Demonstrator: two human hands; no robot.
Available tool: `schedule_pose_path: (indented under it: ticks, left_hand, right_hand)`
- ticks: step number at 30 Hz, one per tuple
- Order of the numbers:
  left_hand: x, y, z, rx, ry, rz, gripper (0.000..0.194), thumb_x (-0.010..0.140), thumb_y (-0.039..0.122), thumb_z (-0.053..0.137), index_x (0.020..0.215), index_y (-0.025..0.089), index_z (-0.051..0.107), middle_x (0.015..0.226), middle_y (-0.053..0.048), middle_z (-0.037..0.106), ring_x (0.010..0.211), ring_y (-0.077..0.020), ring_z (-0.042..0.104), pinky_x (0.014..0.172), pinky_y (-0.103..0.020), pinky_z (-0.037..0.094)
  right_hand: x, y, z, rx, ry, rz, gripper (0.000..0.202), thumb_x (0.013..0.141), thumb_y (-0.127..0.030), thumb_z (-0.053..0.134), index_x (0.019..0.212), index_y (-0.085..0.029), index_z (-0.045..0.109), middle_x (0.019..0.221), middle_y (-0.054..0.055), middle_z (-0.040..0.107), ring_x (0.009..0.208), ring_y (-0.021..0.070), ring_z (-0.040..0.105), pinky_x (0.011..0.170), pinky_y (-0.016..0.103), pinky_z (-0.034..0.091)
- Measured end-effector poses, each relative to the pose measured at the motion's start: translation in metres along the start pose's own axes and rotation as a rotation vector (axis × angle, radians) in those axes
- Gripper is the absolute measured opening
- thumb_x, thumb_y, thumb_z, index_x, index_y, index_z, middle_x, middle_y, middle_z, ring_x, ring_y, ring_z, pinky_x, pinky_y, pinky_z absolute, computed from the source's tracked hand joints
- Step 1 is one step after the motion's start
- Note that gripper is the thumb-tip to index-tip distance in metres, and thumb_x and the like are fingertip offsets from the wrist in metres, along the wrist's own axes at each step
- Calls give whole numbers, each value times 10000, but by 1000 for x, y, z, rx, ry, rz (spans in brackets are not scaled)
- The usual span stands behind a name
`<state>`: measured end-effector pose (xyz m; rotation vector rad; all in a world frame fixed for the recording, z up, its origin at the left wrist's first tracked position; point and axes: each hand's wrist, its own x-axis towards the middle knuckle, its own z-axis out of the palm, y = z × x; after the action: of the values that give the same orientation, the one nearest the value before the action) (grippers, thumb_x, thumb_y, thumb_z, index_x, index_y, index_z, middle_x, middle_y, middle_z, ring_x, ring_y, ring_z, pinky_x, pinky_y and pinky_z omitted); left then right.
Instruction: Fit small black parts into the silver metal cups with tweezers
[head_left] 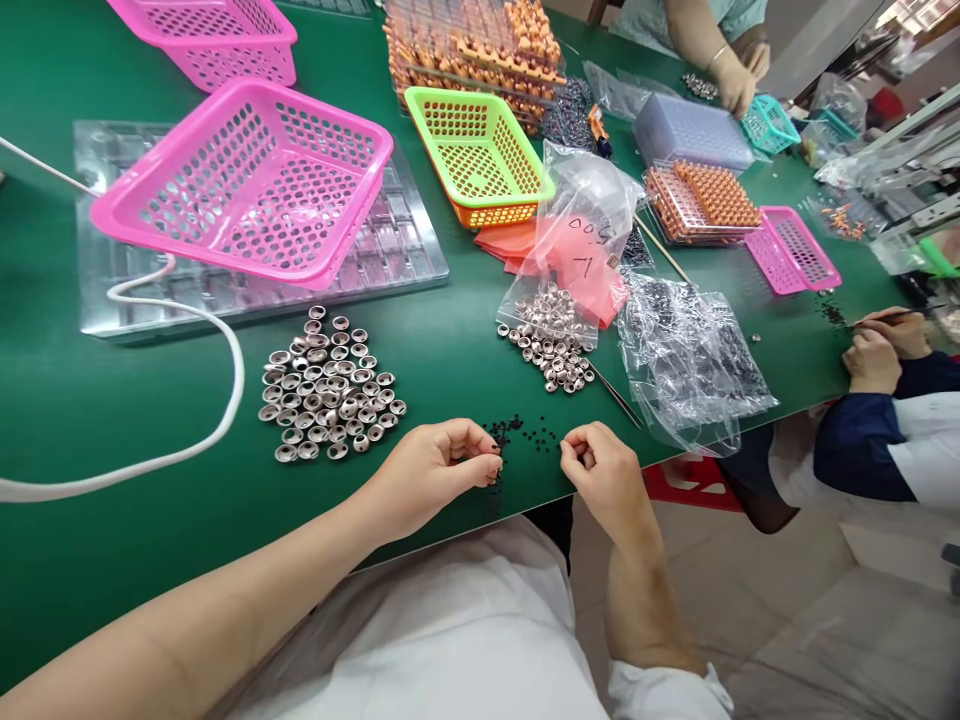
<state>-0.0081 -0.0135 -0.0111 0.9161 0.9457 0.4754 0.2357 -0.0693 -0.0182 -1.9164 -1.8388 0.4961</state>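
My left hand (439,470) is closed, thumb and forefinger nearly together at small black pieces (510,425) on the green table; what it pinches, if anything, is too small to name. To their right my right hand (606,470) is also closed in a pinch beside more scattered black bits (541,436), its hold too small to make out. Several silvery metal cups (330,385) lie grouped beyond my left forearm. More metal pieces (559,360) spill from a clear plastic bag (585,200) above my hands. Metal tweezers (615,395) lie just beyond my right hand.
A pink basket (255,180) rests on a clear tray (427,255), with a white cable (232,390) alongside. Behind stand a green basket (487,150) and orange parts (472,50). Crumpled plastic (690,360) lies right. Other people's hands (874,355) work at the right edge and far side.
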Motion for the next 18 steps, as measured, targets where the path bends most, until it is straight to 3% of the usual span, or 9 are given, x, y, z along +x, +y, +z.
schedule_pose_path:
  ticks: [6,11,18]
  left_hand:
    - [0,5,2,-10,17,-2,226,722,338,788,775,164,653,727,-21,706,695,-167,668,705,-294,556]
    - [-1,3,0,5,-2,9,210,764,342,762,804,167,655,746,-21,707,707,-161,664,714,-288,550]
    - [-1,5,1,4,-2,-2,217,756,339,766,803,162,650,748,-24,707,711,-160,662,719,-289,550]
  right_hand:
    - [1,2,-2,20,-8,-6,125,917,-191,520,843,-212,619,792,5,603,626,124,524,634,269,427]
    - [0,4,-2,34,5,14,133,922,-196,515,906,-210,646,817,11,612,648,130,543,644,271,437]
    - [1,0,-1,-9,26,16,126,917,-196,511,878,-212,630,798,3,609,620,122,524,631,269,425]
